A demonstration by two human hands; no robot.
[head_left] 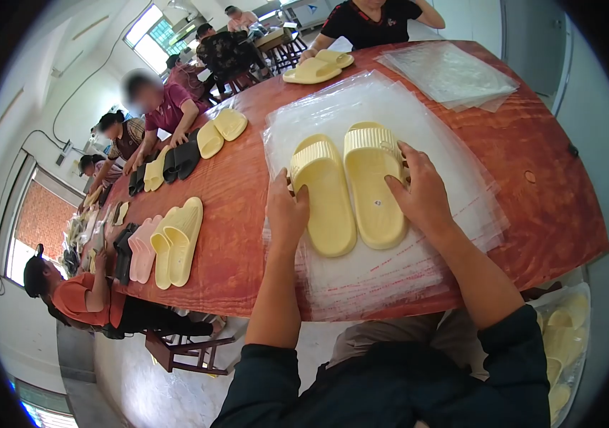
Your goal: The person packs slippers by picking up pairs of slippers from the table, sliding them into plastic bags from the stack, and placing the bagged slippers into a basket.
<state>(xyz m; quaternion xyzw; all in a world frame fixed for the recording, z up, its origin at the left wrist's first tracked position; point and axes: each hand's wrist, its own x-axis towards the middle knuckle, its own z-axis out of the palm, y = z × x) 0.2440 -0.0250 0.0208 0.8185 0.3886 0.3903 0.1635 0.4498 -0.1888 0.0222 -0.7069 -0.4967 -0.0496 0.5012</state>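
Note:
A pair of pale yellow slide slippers lies side by side in front of me, soles down, toes pointing away. My left hand (288, 212) grips the outer edge of the left slipper (331, 217), thumb inside and fingers outside near the strap. The right slipper (377, 221), with a small size mark on its footbed, is held the same way by my right hand (424, 191). Both straps are ribbed. Under the pair is a stack of clear plastic bags (340, 285) with red print along the near edge.
More clear bags (454, 75) and another yellow pair (313, 70) lie across the red-brown table (547, 185), near a seated person. Yellow (189, 235), pink (146, 246) and black slippers line the left side, where several people work. A bag of yellow slippers (565, 335) stands below right.

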